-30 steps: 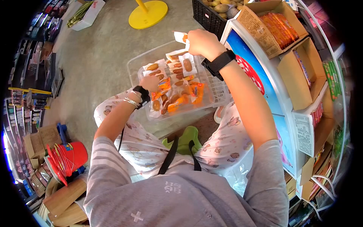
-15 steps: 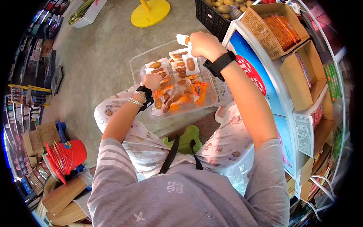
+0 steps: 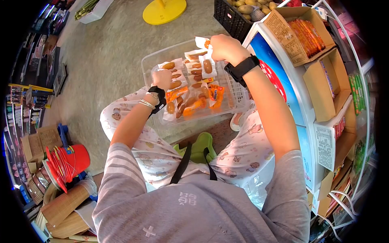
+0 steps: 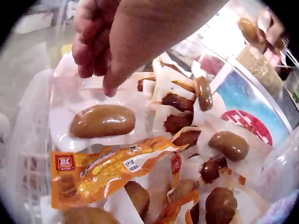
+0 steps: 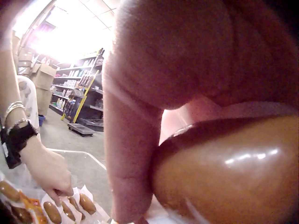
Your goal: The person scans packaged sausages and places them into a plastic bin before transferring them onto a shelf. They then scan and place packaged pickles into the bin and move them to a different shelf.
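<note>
My right hand (image 3: pixel 227 49) pinches a white-backed packet with a shiny brown sausage-shaped snack (image 5: pixel 229 172) beyond the bin's far right corner. In the right wrist view it hangs close beside the fingers. My left hand (image 3: pixel 163 79) is over the left side of the clear plastic bin (image 3: pixel 146 67). Its curled fingers and thumb come right to the upper edge of a similar brown packet (image 4: pixel 103 121); I cannot tell whether they grip it. Just below lies an orange corn sausage packet (image 4: pixel 110 172). More brown packets (image 3: pixel 208 65) lie in rows, partly overlapping.
A white freezer (image 3: pixel 279 81) with open snack cartons (image 3: pixel 310 38) stands close on the right. Ahead are a black crate of potatoes (image 3: pixel 227 18) and a yellow round base (image 3: pixel 164 12). A red bucket (image 3: pixel 79 158) stands at left, a green stool (image 3: pixel 202 146) between the knees.
My left hand has shifted toward the bin's far left, uncovering the brown packet above the orange one. My right hand still holds its packet; the head view has swung slightly.
</note>
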Action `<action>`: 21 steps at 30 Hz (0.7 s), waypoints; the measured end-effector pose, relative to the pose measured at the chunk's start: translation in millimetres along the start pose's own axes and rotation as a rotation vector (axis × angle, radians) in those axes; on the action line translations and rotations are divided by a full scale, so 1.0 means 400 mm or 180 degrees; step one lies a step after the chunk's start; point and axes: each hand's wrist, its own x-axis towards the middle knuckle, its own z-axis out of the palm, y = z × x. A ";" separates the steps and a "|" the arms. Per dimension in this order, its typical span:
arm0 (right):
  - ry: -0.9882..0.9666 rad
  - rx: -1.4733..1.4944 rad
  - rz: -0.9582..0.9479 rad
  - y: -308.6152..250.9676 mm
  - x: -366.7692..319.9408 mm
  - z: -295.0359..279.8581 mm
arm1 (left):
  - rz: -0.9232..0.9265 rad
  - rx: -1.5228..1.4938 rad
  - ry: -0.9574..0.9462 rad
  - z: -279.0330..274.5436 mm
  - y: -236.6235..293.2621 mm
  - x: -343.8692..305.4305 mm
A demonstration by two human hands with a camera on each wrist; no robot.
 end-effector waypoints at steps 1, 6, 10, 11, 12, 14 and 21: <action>-0.0008 0.0009 -0.0007 -0.002 0.000 0.001 | -0.0006 0.0005 -0.0012 -0.020 0.024 -0.016; 0.0036 -0.0045 -0.0126 -0.010 0.003 -0.002 | 0.0844 -0.0255 -0.0412 -0.009 0.067 -0.060; 0.0059 -0.0039 -0.0134 -0.013 0.006 0.004 | 0.1088 -0.0027 -0.0590 -0.020 0.070 -0.059; 0.0069 -0.0015 -0.0139 -0.012 0.007 0.004 | 0.1084 -0.0030 -0.0590 -0.016 0.067 -0.055; 0.0072 0.0010 -0.0151 -0.013 0.008 0.006 | 0.0919 -0.0036 -0.0186 -0.009 0.059 -0.053; 0.0071 -0.0007 -0.0154 -0.010 0.009 0.006 | 0.0755 -0.0034 0.0218 -0.004 0.037 -0.030; 0.0000 -0.0036 -0.0215 -0.012 0.017 0.017 | 0.0280 0.0035 -0.0345 -0.002 0.003 -0.008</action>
